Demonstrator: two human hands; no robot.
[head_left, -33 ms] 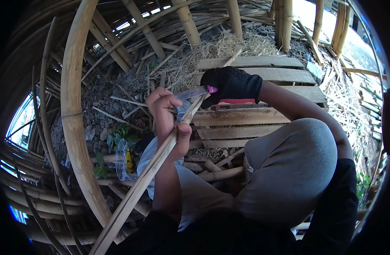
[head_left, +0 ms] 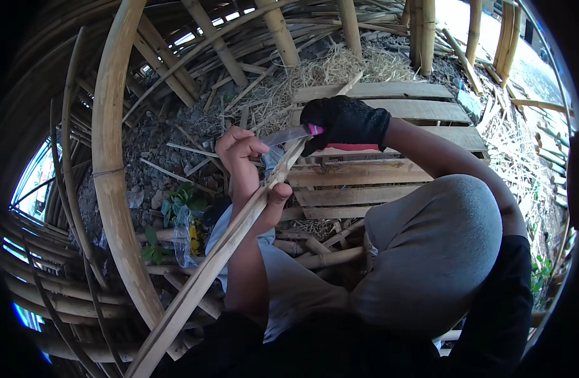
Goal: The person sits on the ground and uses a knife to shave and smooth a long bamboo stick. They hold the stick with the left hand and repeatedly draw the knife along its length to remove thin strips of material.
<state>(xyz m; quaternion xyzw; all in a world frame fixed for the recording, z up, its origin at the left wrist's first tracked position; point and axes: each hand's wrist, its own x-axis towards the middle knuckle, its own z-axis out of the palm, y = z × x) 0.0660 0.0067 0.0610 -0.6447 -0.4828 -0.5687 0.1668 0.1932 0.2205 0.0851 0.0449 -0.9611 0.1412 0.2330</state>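
Note:
A long pale split bamboo strip [head_left: 207, 268] runs slantwise from the lower left edge up to my gloved hand. My bare left hand [head_left: 242, 157] grips it with the thumb over the strip, and the fingers curl close to the tip of a knife blade. In a black glove, my right hand [head_left: 343, 123] is closed round the pink handle of the knife [head_left: 283, 137], whose grey blade points left across the strip's upper end. The glove hides most of the handle and the very end of the strip.
A slatted wooden platform [head_left: 377, 110] lies beyond my grey-clad knee [head_left: 440, 233], with a red object [head_left: 352, 150] partly under my right hand. A thick bamboo post [head_left: 108, 145] stands at the left. Straw [head_left: 340, 66], stacked poles and a clear plastic bag [head_left: 184, 236] lie around.
The bamboo strip's lower end sits slightly further left. Both hands and the knife keep nearly the same pose, and the whole view has shifted very slightly.

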